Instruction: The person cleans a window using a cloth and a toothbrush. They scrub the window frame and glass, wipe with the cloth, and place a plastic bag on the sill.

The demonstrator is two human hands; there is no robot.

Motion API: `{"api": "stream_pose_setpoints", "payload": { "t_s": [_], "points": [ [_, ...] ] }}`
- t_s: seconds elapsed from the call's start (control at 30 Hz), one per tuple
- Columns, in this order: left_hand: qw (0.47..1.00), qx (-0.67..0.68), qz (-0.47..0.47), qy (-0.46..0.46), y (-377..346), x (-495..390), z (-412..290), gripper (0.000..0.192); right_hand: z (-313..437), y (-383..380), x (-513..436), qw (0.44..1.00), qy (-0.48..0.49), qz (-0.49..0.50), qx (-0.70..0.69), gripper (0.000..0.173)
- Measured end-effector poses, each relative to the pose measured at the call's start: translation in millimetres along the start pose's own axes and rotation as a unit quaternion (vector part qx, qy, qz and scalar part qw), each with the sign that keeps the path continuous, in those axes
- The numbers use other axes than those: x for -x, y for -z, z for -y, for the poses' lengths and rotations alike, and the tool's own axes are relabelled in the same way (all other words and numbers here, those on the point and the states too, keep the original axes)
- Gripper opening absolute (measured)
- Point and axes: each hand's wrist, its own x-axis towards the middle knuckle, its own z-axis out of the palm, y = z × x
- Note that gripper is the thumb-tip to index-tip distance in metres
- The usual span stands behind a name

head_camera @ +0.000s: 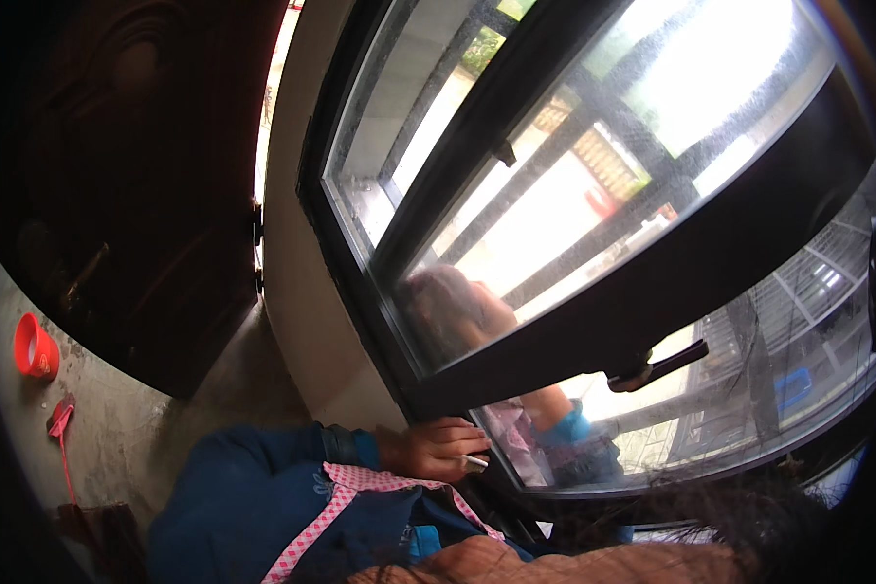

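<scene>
My left hand is beside the lower corner of the dark window frame, its fingers curled around a small white object. Only the tip of that object shows, so its kind is unclear. From the left comes my blue sleeve, with pink checked trim across the chest. My right hand is out of view. Blurred bare skin and loose hair run along the bottom edge; which body part it is cannot be told. A window sash with a dark lever handle fills the right side.
A dark door stands at the left beside a pale wall strip. On the grey floor are a red plastic cup or bucket and a red-handled tool. The glass pane reflects a person.
</scene>
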Motion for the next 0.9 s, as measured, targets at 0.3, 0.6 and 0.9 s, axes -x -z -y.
{"api": "stream_pose_setpoints", "payload": {
  "t_s": [0.3, 0.6, 0.9],
  "points": [
    [0.998, 0.018, -0.055, 0.026, -6, -3, -7, 0.022, -55, -18, -21, 0.993, 0.089, -0.072, 0.004, 0.045],
    [0.997, -0.004, -0.064, 0.049, -4, -9, -16, 0.017, -44, -17, -24, 0.996, 0.078, -0.050, -0.004, 0.039],
    [0.997, -0.037, -0.050, 0.034, -2, -10, -13, 0.018, -31, -8, 4, 0.999, 0.004, -0.029, 0.021, 0.034]
  ]
}}
